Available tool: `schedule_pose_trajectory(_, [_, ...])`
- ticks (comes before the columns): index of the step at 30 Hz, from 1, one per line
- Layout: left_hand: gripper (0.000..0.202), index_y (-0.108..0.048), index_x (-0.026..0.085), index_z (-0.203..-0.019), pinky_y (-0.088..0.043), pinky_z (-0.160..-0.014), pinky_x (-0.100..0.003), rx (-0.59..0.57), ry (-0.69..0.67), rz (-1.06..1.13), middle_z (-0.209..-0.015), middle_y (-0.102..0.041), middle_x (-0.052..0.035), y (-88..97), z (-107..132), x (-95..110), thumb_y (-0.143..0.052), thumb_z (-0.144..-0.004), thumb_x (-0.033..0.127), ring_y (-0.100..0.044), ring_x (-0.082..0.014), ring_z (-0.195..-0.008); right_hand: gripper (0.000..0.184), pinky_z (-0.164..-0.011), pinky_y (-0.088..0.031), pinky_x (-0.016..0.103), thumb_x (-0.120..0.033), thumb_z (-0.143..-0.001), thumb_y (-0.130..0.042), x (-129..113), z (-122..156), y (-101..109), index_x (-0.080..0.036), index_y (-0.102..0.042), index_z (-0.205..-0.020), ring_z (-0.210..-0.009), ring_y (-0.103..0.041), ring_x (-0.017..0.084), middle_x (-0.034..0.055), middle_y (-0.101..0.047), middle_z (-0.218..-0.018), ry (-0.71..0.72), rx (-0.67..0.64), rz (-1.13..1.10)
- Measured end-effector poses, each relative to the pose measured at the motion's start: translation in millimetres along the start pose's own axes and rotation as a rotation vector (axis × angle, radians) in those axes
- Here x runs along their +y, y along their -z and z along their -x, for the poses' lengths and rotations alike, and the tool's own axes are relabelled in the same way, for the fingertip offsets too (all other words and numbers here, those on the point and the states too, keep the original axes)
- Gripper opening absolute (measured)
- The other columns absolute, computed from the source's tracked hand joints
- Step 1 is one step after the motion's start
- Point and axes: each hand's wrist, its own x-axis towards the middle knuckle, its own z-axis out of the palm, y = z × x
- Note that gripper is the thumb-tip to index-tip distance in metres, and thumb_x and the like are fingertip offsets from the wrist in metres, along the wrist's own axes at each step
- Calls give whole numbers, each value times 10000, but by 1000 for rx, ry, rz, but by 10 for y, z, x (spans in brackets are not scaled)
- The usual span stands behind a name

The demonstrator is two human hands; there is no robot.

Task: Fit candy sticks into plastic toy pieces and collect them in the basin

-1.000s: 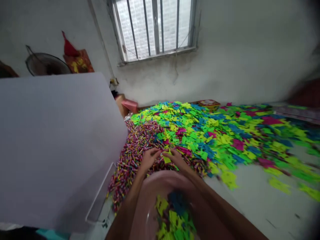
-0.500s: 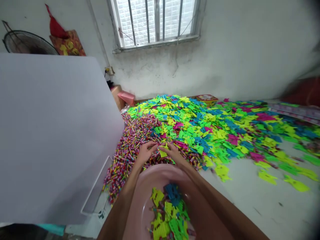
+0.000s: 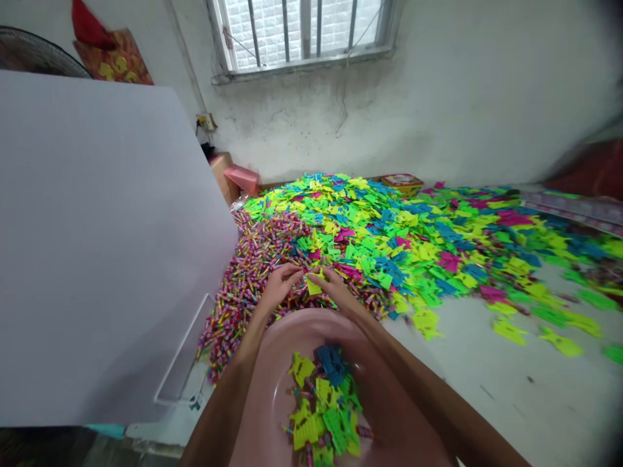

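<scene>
Above the far rim of a pink basin [image 3: 265, 389], my two hands meet fingertip to fingertip. My right hand [image 3: 337, 290] pinches a flat yellow plastic piece [image 3: 314, 285]. My left hand [image 3: 280, 285] has its fingers closed beside the left edge of that piece; what sits between them is too small to tell. Just beyond and under the hands lies a heap of small pink-wrapped sticks [image 3: 257, 259]. Inside the basin are slotted plastic pieces in yellow, green and blue [image 3: 332, 364], with some wrapped sticks among them.
A large pile of bright flat plastic pieces [image 3: 360, 214] spreads along the wall and rightward over the pale floor [image 3: 477, 383]. A big white panel [image 3: 107, 246] stands close on the left. A small box [image 3: 403, 183] rests behind the pile, under a barred window [image 3: 304, 32].
The whole view has shifted slightly, with the basin and piles a little higher in the picture. Both hands stay together at the yellow piece, with only small finger movement.
</scene>
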Motion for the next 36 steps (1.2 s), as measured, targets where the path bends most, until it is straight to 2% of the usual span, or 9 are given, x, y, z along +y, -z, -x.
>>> schedule_pose_trajectory(5, [234, -655, 130, -1046, -586, -782, -361, 14, -54, -27, -994, -687, -50, 7, -3, -6, -628, -963, 347, -676, -172, -872, 269, -596, -542, 265, -406, -981, -614, -5, -3, 0, -145, -644, -1039, -663, -615, 118, 5, -649, -857, 2, 5, 9])
schedule_pose_trajectory(10, [234, -659, 130, -1023, -585, -773, -356, 31, -87, -56, -958, -692, -42, -20, 9, 22, -631, -961, 353, -679, -166, -845, 257, -599, -557, 266, -385, -983, -617, 29, -19, 0, -145, -644, -1070, -693, -636, 124, 24, -668, -919, -13, 2, 8])
schedule_pose_trajectory(17, [234, -660, 133, -1042, -582, -829, -389, 85, -123, -85, -1006, -696, -54, -54, 22, 66, -632, -960, 350, -683, -184, -912, 249, -604, -567, 268, -366, -981, -626, 28, -8, -4, -141, -641, -1087, -694, -644, 123, 25, -673, -929, -23, 14, -6])
schedule_pose_trajectory(29, [228, -661, 131, -1021, -584, -794, -366, 72, -119, -100, -972, -694, -45, -38, 8, 23, -634, -960, 349, -680, -170, -863, 254, -594, -554, 268, -388, -969, -640, 12, -3, -5, -142, -654, -1032, -658, -632, 120, 3, -664, -850, -13, 27, -9])
schedule_pose_trajectory(36, [251, -655, 129, -1025, -578, -683, -305, 77, -87, -86, -895, -682, -26, -42, 4, 17, -608, -975, 371, -659, -134, -735, 257, -653, -573, 295, -381, -969, -640, 13, -4, -10, -141, -657, -1057, -746, -657, 141, 33, -680, -951, -24, 29, -36])
